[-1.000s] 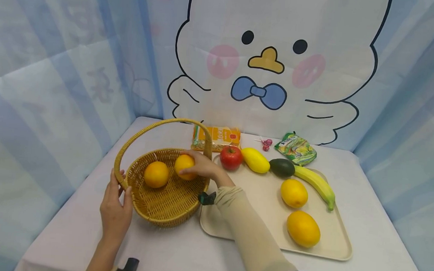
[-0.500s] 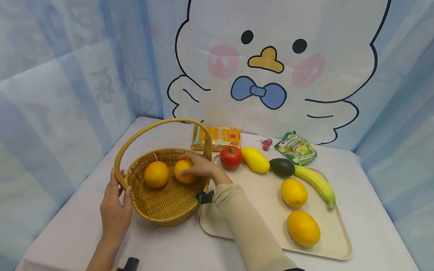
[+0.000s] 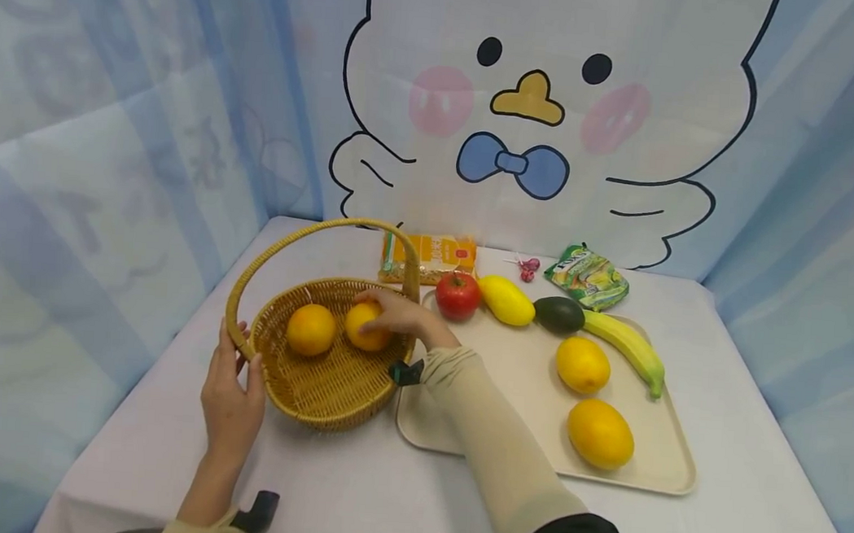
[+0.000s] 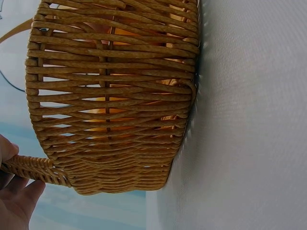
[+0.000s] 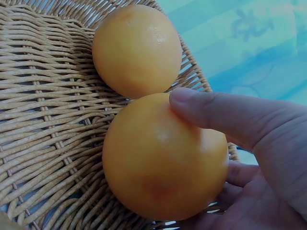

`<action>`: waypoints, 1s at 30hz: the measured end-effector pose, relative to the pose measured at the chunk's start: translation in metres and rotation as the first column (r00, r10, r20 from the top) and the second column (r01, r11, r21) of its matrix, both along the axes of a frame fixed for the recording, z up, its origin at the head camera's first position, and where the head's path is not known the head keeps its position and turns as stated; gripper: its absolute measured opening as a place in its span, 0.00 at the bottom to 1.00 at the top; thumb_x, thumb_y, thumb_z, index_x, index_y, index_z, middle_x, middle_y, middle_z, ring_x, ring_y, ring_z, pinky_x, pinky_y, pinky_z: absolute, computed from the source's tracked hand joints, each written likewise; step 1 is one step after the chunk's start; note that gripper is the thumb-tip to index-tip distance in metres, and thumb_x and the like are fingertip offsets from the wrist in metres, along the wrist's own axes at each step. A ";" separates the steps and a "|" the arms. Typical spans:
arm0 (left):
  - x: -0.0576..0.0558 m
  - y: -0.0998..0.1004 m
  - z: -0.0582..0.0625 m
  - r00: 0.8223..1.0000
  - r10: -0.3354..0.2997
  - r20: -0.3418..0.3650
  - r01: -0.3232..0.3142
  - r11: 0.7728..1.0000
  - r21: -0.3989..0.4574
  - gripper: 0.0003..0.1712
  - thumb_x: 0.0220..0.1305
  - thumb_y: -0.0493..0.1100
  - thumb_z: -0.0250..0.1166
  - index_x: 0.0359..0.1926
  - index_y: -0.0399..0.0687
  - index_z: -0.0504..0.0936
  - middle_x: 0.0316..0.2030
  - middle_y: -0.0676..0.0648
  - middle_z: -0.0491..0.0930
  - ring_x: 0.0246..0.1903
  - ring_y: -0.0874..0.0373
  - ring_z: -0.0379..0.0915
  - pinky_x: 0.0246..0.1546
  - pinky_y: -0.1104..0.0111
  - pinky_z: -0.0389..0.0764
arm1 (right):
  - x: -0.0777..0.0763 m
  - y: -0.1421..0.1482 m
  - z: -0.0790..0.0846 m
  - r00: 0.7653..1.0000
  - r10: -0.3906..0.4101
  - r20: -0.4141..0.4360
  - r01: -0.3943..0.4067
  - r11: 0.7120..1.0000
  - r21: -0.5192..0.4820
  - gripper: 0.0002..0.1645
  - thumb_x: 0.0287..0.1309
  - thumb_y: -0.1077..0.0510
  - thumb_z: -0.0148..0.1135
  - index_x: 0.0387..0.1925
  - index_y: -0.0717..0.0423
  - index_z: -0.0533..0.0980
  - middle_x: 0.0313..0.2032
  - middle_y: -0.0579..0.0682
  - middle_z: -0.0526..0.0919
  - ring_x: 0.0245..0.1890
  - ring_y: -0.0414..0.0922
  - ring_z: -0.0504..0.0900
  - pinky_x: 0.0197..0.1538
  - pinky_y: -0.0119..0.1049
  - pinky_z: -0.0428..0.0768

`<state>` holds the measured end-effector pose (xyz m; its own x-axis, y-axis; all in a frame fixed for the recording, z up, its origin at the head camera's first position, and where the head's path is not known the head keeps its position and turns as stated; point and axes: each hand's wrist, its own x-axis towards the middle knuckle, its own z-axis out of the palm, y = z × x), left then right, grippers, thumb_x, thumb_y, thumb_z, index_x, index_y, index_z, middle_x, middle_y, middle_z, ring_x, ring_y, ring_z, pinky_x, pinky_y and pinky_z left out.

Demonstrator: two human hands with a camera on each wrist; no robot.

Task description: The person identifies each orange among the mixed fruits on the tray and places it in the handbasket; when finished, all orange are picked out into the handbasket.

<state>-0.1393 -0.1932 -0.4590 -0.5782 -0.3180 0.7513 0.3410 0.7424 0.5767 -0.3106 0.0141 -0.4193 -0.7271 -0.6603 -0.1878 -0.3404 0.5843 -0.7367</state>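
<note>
A woven wicker basket (image 3: 324, 395) with a tall arched handle stands on the left of the table. My left hand (image 3: 233, 405) grips the lower left end of that handle; in the left wrist view, thumb and fingers (image 4: 32, 191) close round it. Inside the basket my right hand (image 3: 398, 314) holds an orange (image 3: 366, 328), thumb on one side and fingers on the far side. A second orange (image 3: 310, 329) lies to its left in the basket. Seen from the right wrist, the held orange (image 5: 163, 158) sits right against the other orange (image 5: 137, 50).
Right of the basket is a beige tray (image 3: 492, 401) bearing a red apple (image 3: 458, 295), a yellow mango (image 3: 507, 301), an avocado (image 3: 558, 315), a banana (image 3: 627, 348) and two lemons (image 3: 600, 434). Behind lie an orange packet (image 3: 435, 257), lollipops (image 3: 527, 268) and a green bag (image 3: 588, 276).
The head view has tilted slightly, so everything sits a little higher in it. My right hand has lowered the orange slightly inside the basket; my left hand keeps its hold on the handle.
</note>
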 end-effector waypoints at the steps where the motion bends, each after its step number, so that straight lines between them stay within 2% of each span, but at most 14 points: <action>1: 0.000 0.000 0.000 1.000 0.001 -0.001 -0.001 1.000 0.000 0.38 0.59 0.27 0.60 0.70 0.38 0.58 0.56 0.34 0.74 0.55 0.39 0.72 0.58 0.86 0.68 | 0.000 0.000 0.000 1.000 0.000 0.006 0.000 1.000 -0.003 0.35 0.57 0.56 0.64 0.65 0.51 0.65 0.66 0.52 0.67 0.64 0.48 0.67 0.71 0.42 0.65; 7: 0.003 0.001 -0.001 1.000 0.004 0.017 -0.004 1.000 0.008 0.38 0.59 0.27 0.60 0.70 0.39 0.58 0.57 0.34 0.74 0.55 0.39 0.72 0.59 0.90 0.65 | 0.004 0.001 -0.001 1.000 0.005 0.018 -0.005 1.000 -0.010 0.36 0.57 0.56 0.64 0.66 0.52 0.64 0.66 0.52 0.66 0.65 0.48 0.66 0.72 0.41 0.65; 11: 0.005 0.001 -0.001 0.999 0.008 0.035 -0.008 1.000 0.013 0.39 0.60 0.27 0.60 0.70 0.40 0.57 0.58 0.35 0.73 0.55 0.39 0.72 0.58 0.93 0.62 | 0.004 0.003 0.000 1.000 0.017 -0.010 -0.017 1.000 0.002 0.37 0.57 0.54 0.63 0.67 0.51 0.62 0.68 0.51 0.65 0.68 0.47 0.63 0.73 0.41 0.63; 14: 0.006 0.001 -0.002 0.999 0.011 0.034 -0.012 1.000 0.011 0.39 0.60 0.27 0.59 0.70 0.40 0.57 0.58 0.35 0.73 0.55 0.39 0.71 0.58 0.94 0.61 | 0.005 0.004 0.003 0.999 0.025 -0.040 -0.025 1.000 0.009 0.39 0.58 0.52 0.63 0.69 0.50 0.61 0.69 0.51 0.63 0.70 0.47 0.60 0.75 0.41 0.61; 18: 0.006 0.001 -0.002 0.999 0.018 0.032 -0.018 1.000 0.001 0.39 0.59 0.26 0.60 0.70 0.39 0.57 0.57 0.34 0.73 0.55 0.39 0.72 0.57 0.96 0.58 | 0.008 0.007 0.009 0.999 0.023 -0.037 -0.024 1.000 -0.004 0.39 0.58 0.51 0.63 0.69 0.48 0.59 0.70 0.51 0.61 0.71 0.47 0.58 0.75 0.43 0.60; 24: 0.003 0.000 -0.001 1.000 0.019 0.017 -0.019 1.000 0.007 0.41 0.56 0.24 0.61 0.70 0.39 0.58 0.56 0.34 0.74 0.54 0.39 0.73 0.57 0.95 0.61 | 0.010 0.013 0.018 0.999 0.032 -0.025 -0.033 0.998 -0.052 0.40 0.58 0.50 0.62 0.70 0.49 0.58 0.69 0.53 0.63 0.70 0.48 0.60 0.74 0.45 0.62; 28: 0.002 0.001 -0.001 1.000 0.015 0.014 -0.015 1.000 0.009 0.40 0.58 0.25 0.60 0.70 0.39 0.58 0.56 0.33 0.74 0.55 0.39 0.72 0.57 0.94 0.62 | 0.010 0.019 0.025 0.999 0.025 -0.028 -0.027 0.997 -0.073 0.40 0.58 0.48 0.62 0.70 0.47 0.58 0.70 0.53 0.62 0.71 0.49 0.59 0.74 0.48 0.63; 30: 0.001 0.002 0.000 0.999 0.019 0.036 -0.019 1.000 0.009 0.39 0.59 0.27 0.60 0.71 0.41 0.56 0.58 0.35 0.73 0.56 0.40 0.72 0.59 0.91 0.65 | 0.010 0.023 0.028 0.999 0.025 -0.027 -0.028 0.996 -0.086 0.40 0.58 0.48 0.62 0.70 0.45 0.58 0.70 0.52 0.61 0.71 0.50 0.58 0.73 0.50 0.62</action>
